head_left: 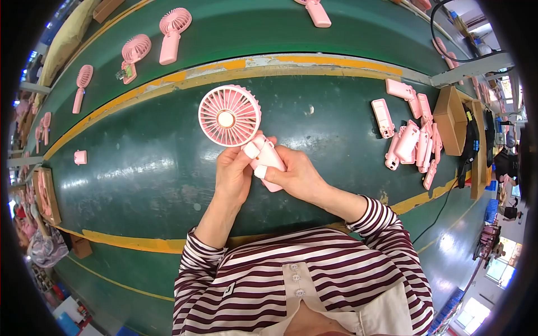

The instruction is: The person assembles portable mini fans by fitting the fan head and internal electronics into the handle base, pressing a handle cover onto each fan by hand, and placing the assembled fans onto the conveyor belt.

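Note:
Between my two hands is a pink handheld fan (231, 116), its round grille up and to the left and its handle slanting down to the right. My left hand (234, 171) is closed around the top of the handle, just below the grille, with the thumb pressed on it. Lower on the handle, my right hand (297, 173) grips from the right side, thumb across the front. White coverings sit on both thumb tips. The fingers behind the handle are mostly hidden.
Pink handle shells (408, 143) lie piled at the right beside a cardboard box (451, 120). A small pink piece (80, 157) lies at the left. Beyond a yellow-edged rail, more pink fans (170, 47) lie on a green belt (235, 33). A cable hangs at the right.

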